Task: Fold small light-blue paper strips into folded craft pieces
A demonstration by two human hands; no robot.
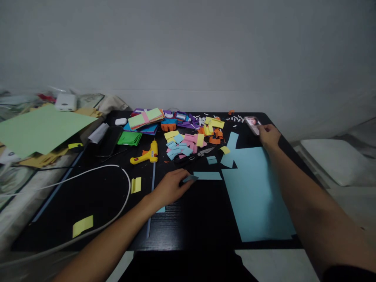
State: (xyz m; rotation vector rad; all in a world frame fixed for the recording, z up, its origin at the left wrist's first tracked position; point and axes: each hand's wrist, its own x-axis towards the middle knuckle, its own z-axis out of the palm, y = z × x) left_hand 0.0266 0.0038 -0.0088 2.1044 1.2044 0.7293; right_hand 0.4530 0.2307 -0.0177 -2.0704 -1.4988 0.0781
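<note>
My left hand (173, 185) is over the middle of the black table, thumb and fingers pinched on a small blue paper piece (190, 178). Just right of it lies a flat blue paper strip (208, 176). At the back right, my right hand (268, 135) has its fingertips at the lower right edge of a phone (253, 124) with a lit screen; whether they grip it or only touch it is unclear. A large blue sheet (255, 196) lies below that hand, partly under my right forearm's shadow.
Scissors (199, 154) lie by small paper pieces (189, 143). A yellow glue gun (146, 153) and a white cable (129, 188) are left of centre. Folded papers (147, 118) are stacked behind. A green sheet (44, 127) lies at far left.
</note>
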